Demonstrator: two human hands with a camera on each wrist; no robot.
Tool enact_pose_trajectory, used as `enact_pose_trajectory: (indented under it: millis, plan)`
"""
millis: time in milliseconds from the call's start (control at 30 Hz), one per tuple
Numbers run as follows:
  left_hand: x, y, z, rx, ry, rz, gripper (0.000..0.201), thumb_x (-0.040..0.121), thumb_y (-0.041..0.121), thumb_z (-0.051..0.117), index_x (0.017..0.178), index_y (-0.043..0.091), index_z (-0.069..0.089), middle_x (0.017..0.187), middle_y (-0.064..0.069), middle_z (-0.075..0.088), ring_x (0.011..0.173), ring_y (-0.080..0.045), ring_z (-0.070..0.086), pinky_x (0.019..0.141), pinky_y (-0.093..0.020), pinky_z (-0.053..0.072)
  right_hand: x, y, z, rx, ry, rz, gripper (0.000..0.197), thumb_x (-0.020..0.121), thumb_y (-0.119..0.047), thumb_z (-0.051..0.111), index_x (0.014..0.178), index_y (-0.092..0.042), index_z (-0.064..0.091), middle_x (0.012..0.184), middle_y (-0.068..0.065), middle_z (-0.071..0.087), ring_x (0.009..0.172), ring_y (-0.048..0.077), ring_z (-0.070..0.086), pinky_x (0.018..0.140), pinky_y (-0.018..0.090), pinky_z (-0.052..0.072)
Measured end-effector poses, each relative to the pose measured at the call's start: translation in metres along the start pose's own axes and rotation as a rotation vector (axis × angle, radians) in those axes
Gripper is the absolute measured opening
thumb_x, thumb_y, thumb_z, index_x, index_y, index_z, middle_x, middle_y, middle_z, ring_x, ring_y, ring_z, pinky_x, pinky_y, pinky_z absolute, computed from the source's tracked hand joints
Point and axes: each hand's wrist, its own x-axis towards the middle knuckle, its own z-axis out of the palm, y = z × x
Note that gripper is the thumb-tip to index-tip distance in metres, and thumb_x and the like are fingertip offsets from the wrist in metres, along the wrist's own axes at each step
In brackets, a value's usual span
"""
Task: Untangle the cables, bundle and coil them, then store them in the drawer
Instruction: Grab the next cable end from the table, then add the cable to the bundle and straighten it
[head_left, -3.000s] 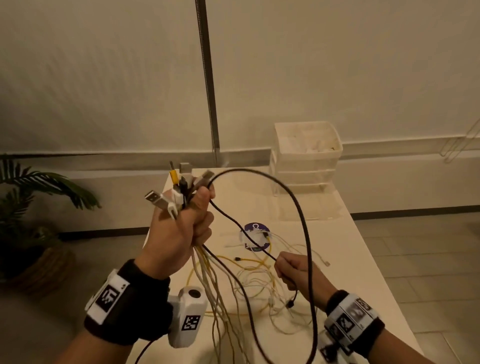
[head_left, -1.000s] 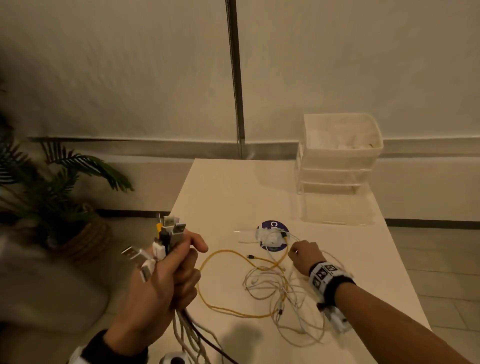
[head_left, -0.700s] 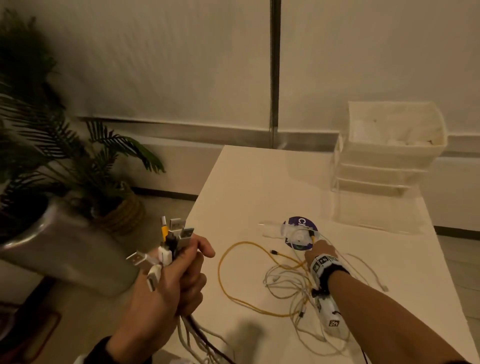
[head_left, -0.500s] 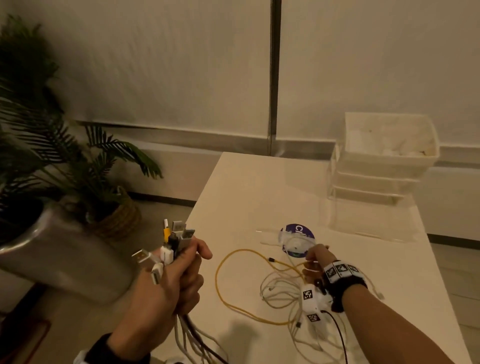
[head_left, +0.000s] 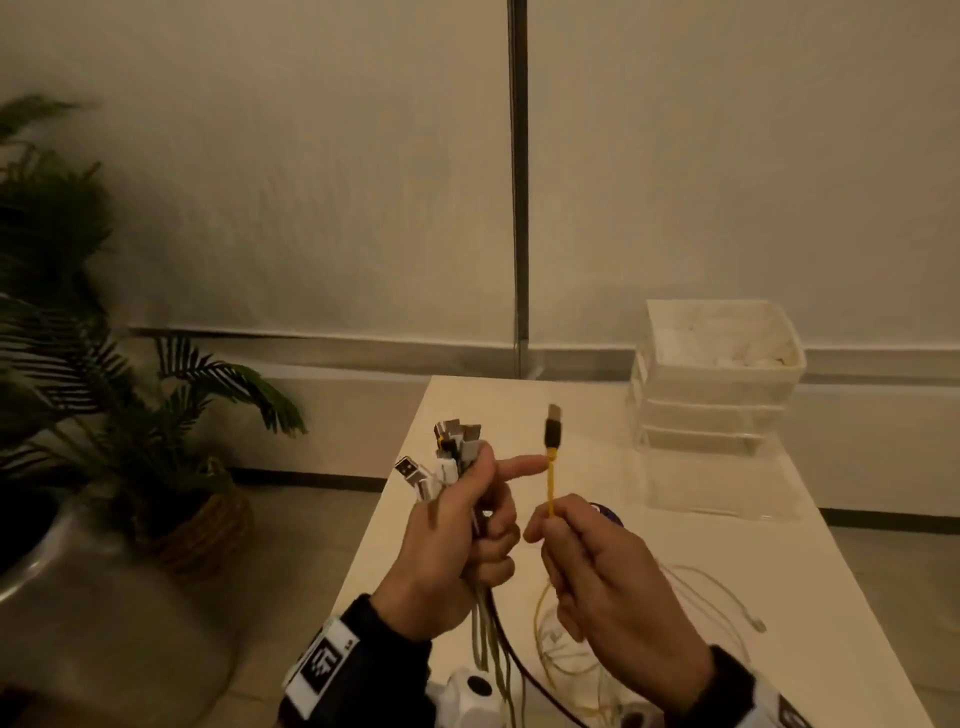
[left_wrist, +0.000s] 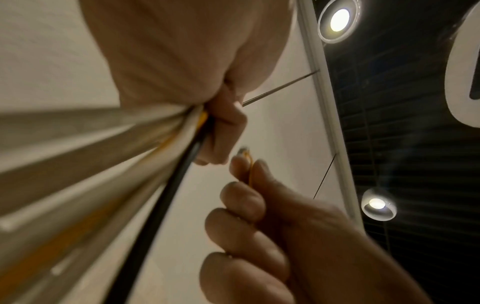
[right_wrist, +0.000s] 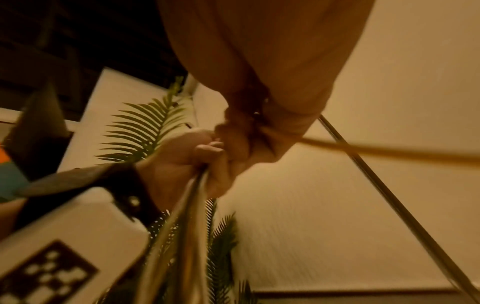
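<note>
My left hand (head_left: 467, 535) grips a bundle of cable ends (head_left: 452, 452) upright, with white, black and yellow plugs sticking out above the fist and its forefinger stretched right. The cords (left_wrist: 103, 185) hang down from that fist. My right hand (head_left: 597, 571) pinches a yellow cable (head_left: 550, 483) just below its black USB plug (head_left: 554, 431), which points up beside the left forefinger. In the left wrist view the yellow cable (left_wrist: 250, 170) runs between the right thumb and forefinger. Loose white and yellow cables (head_left: 691, 603) lie on the white table (head_left: 779, 597).
A stack of clear plastic drawers (head_left: 711, 384) stands at the table's far right, its top tray holding white things. A purple-labelled roll (head_left: 605, 512) lies behind my right hand. A potted palm (head_left: 130, 405) stands on the floor left of the table.
My right hand has left the tangle on the table and risen with the yellow cable's plug end, bringing it next to the bundle. The left forefinger has stretched out.
</note>
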Motion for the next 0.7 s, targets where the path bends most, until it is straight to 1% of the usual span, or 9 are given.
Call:
enact_pose_trajectory:
  millis: [67, 133, 200, 267, 333, 433, 500, 600, 700]
  plan:
    - [-0.003, 0.002, 0.002, 0.011, -0.073, -0.021, 0.053, 0.090, 0.051, 0.044, 0.118, 0.013, 0.068, 0.064, -0.001, 0.035, 0.044, -0.008, 0.020, 0.041, -0.021, 0.015, -0.008, -0.016, 0.008, -0.135, 0.030, -0.054, 0.025, 0.100, -0.029, 0.040, 0.081, -0.035, 0.055, 0.055, -0.010, 0.051, 0.047, 0.008, 0.040, 0.049, 0.024, 0.032]
    - [-0.006, 0.003, 0.003, 0.025, -0.136, -0.045, 0.056, 0.087, 0.054, 0.044, 0.120, 0.015, 0.068, 0.064, -0.006, 0.026, 0.044, -0.008, 0.017, 0.041, -0.022, 0.014, -0.013, -0.026, 0.014, -0.286, 0.065, -0.094, 0.024, 0.100, -0.027, 0.040, 0.085, -0.042, 0.052, 0.064, -0.021, 0.060, 0.053, 0.011, 0.050, 0.052, 0.024, 0.041]
    - [-0.011, 0.002, 0.004, 0.059, -0.179, -0.062, 0.057, 0.087, 0.057, 0.042, 0.119, 0.018, 0.069, 0.068, -0.012, 0.010, 0.047, -0.012, 0.011, 0.042, -0.022, 0.015, -0.017, -0.029, 0.018, -0.407, 0.093, -0.099, 0.019, 0.100, -0.029, 0.038, 0.098, -0.044, 0.051, 0.074, -0.012, 0.065, 0.066, 0.013, 0.059, 0.060, 0.027, 0.049]
    - [-0.014, -0.001, 0.005, 0.094, -0.216, -0.049, 0.057, 0.088, 0.057, 0.040, 0.116, 0.017, 0.071, 0.066, -0.012, 0.008, 0.049, -0.015, 0.009, 0.043, -0.024, 0.015, -0.020, -0.026, 0.021, -0.483, 0.135, -0.099, 0.016, 0.100, -0.029, 0.037, 0.102, -0.039, 0.050, 0.070, -0.007, 0.061, 0.068, 0.013, 0.058, 0.058, 0.026, 0.047]
    - [-0.017, -0.005, 0.004, 0.118, -0.240, -0.001, 0.057, 0.089, 0.055, 0.041, 0.110, 0.013, 0.072, 0.057, -0.008, 0.019, 0.049, -0.017, 0.012, 0.046, -0.028, 0.015, -0.021, -0.026, 0.024, -0.541, 0.162, -0.072, 0.016, 0.100, -0.030, 0.035, 0.102, -0.032, 0.051, 0.068, -0.009, 0.057, 0.065, 0.012, 0.056, 0.057, 0.025, 0.045]
    - [-0.023, -0.009, 0.006, 0.178, -0.227, 0.097, 0.047, 0.093, 0.045, 0.042, 0.090, 0.009, 0.072, 0.057, 0.002, 0.056, 0.049, -0.013, 0.035, 0.047, -0.028, 0.021, -0.026, -0.026, 0.030, -0.629, 0.146, -0.095, 0.023, 0.100, -0.037, 0.030, 0.100, -0.030, 0.052, 0.078, -0.010, 0.062, 0.071, 0.014, 0.059, 0.067, 0.034, 0.051]
    - [-0.025, -0.011, 0.005, 0.198, -0.165, 0.167, 0.044, 0.096, 0.039, 0.043, 0.083, 0.007, 0.069, 0.062, 0.001, 0.059, 0.053, -0.014, 0.041, 0.050, -0.027, 0.026, -0.030, -0.026, 0.031, -0.634, 0.127, -0.137, 0.027, 0.097, -0.044, 0.025, 0.091, -0.032, 0.049, 0.078, -0.012, 0.062, 0.071, 0.014, 0.057, 0.067, 0.037, 0.049]
    - [-0.023, -0.009, -0.006, 0.090, -0.089, 0.287, 0.050, 0.094, 0.046, 0.048, 0.082, -0.002, 0.055, 0.065, -0.002, 0.051, 0.053, -0.017, 0.039, 0.047, -0.024, 0.035, -0.040, -0.020, 0.026, -0.510, 0.082, -0.118, 0.031, 0.097, -0.045, 0.030, 0.084, -0.028, 0.054, 0.063, -0.006, 0.057, 0.058, 0.013, 0.052, 0.057, 0.030, 0.043]
    - [-0.022, 0.010, -0.023, -0.079, -0.026, 0.362, 0.051, 0.093, 0.050, 0.043, 0.065, 0.007, 0.043, 0.061, -0.004, 0.045, 0.058, -0.020, 0.051, 0.058, -0.033, 0.051, -0.053, -0.007, 0.019, -0.302, -0.061, -0.017, 0.028, 0.096, -0.035, 0.040, 0.082, -0.021, 0.059, 0.055, -0.005, 0.047, 0.051, 0.008, 0.042, 0.053, 0.022, 0.034]
